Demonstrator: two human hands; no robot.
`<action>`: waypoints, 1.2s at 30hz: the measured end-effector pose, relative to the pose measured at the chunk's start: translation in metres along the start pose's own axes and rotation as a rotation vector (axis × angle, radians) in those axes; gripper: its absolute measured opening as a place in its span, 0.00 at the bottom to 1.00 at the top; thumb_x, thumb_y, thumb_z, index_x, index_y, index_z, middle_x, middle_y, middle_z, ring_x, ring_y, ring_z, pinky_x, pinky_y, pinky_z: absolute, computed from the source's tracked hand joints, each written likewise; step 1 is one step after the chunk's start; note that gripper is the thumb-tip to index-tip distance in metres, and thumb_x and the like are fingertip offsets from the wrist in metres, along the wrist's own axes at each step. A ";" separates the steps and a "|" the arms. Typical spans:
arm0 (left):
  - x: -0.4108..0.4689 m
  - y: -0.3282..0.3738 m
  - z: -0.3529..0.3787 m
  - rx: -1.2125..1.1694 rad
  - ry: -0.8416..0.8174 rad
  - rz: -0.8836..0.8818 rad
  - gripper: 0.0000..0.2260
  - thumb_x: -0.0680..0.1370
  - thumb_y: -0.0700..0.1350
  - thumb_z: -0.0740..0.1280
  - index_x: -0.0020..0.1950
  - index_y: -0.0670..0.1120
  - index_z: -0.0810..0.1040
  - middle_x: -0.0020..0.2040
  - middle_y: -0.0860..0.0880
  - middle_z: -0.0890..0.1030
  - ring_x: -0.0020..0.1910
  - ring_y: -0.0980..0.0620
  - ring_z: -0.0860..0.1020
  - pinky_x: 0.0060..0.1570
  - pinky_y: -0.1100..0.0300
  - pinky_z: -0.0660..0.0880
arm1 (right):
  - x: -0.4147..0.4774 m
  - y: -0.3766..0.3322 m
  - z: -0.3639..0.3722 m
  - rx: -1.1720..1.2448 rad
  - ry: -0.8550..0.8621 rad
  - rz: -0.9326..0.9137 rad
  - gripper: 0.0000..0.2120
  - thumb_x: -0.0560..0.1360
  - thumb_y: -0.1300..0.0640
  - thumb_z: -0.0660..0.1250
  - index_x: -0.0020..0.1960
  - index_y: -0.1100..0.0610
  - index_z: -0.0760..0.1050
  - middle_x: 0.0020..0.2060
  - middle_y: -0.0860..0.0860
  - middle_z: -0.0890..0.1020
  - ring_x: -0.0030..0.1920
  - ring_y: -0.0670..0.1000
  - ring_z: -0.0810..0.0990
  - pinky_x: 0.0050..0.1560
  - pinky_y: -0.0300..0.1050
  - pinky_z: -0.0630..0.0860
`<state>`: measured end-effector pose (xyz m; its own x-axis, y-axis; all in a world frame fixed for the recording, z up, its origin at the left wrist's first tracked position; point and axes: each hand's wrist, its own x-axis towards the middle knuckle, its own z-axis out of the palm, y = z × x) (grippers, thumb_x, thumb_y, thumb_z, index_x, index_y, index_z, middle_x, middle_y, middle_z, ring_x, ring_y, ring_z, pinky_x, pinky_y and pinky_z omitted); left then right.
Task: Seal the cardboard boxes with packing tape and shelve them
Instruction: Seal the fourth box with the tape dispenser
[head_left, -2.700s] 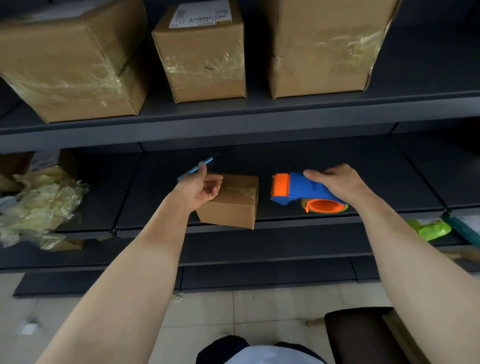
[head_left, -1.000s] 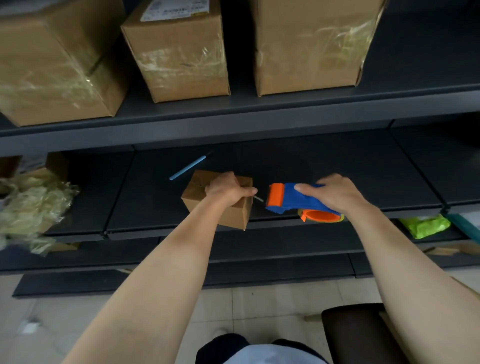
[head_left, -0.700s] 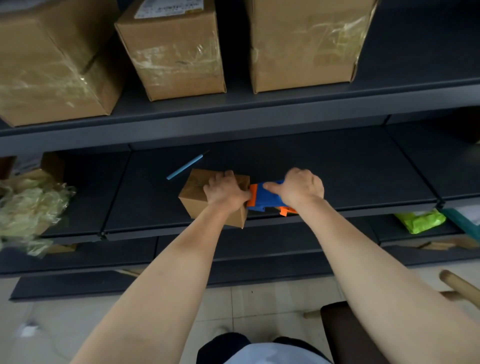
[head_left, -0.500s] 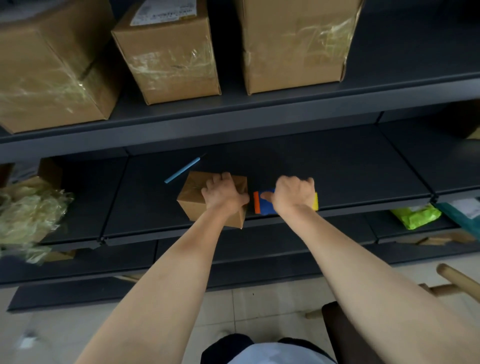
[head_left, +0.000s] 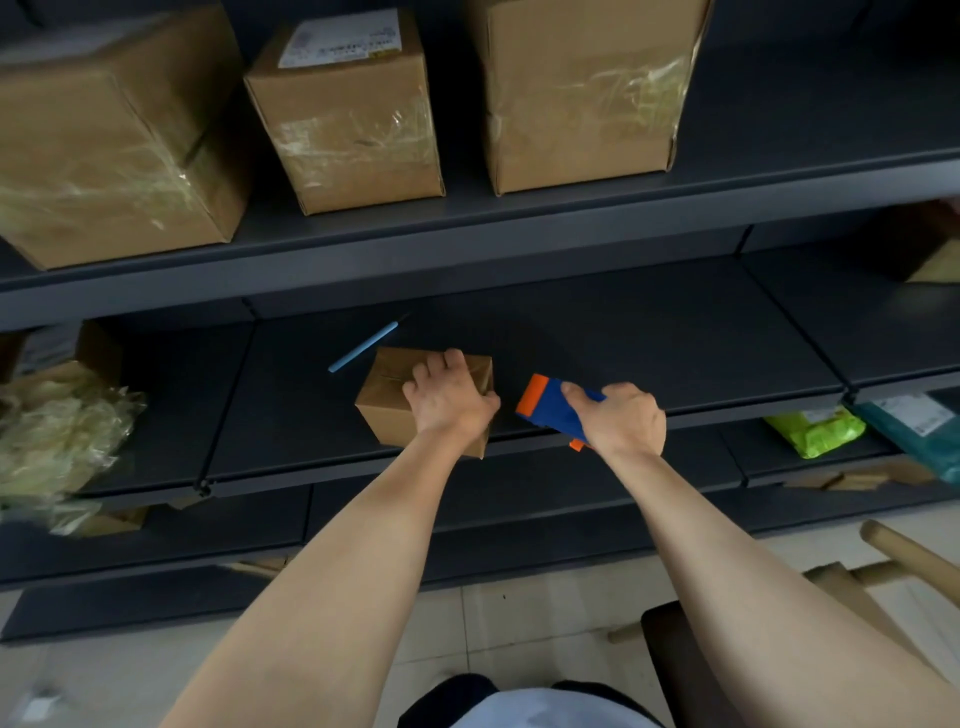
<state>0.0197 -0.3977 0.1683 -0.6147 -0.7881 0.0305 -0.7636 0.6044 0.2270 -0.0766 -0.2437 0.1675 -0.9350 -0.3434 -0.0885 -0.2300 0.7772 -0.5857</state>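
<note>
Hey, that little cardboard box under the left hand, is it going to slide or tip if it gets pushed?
Probably light: the left hand nearly spans the small box. It would likely slide on the smooth dark shelf, which may be why the hand grips it. Squat and lying flat, it seems unlikely to tip.

The small box (head_left: 389, 410) is plain tan-brown cardboard. The tape dispenser (head_left: 550, 410) is bright blue with an orange end. The pen (head_left: 363, 345) is pale blue, the shelving (head_left: 623, 338) dark grey. The larger boxes (head_left: 353, 130) are tan under glossy clear tape, one bearing a white label (head_left: 340, 39). The packet (head_left: 815, 431) is lime green, the floor (head_left: 519, 613) pale beige tile.
</note>
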 end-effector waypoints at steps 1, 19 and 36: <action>-0.002 0.002 0.001 0.016 0.015 0.001 0.30 0.70 0.59 0.69 0.65 0.46 0.65 0.61 0.44 0.71 0.60 0.42 0.69 0.57 0.47 0.65 | -0.001 0.001 0.000 0.019 0.004 0.015 0.27 0.73 0.34 0.62 0.37 0.59 0.74 0.27 0.48 0.71 0.36 0.55 0.76 0.48 0.51 0.75; -0.008 -0.025 -0.016 -0.306 -0.117 0.123 0.18 0.72 0.53 0.71 0.59 0.51 0.70 0.58 0.50 0.70 0.59 0.49 0.67 0.57 0.55 0.62 | -0.008 0.004 0.001 0.435 0.001 0.240 0.30 0.70 0.34 0.66 0.43 0.64 0.79 0.33 0.53 0.79 0.33 0.50 0.78 0.31 0.41 0.72; -0.018 -0.027 -0.028 -0.202 -0.104 0.116 0.25 0.74 0.60 0.66 0.64 0.47 0.70 0.61 0.47 0.71 0.59 0.47 0.70 0.58 0.51 0.69 | -0.016 -0.003 -0.008 0.662 -0.021 0.195 0.25 0.72 0.36 0.66 0.31 0.57 0.69 0.29 0.52 0.76 0.31 0.50 0.77 0.36 0.44 0.72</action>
<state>0.0563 -0.4031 0.1889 -0.7206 -0.6927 -0.0301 -0.6386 0.6461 0.4180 -0.0632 -0.2365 0.1775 -0.9357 -0.2450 -0.2540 0.1616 0.3426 -0.9255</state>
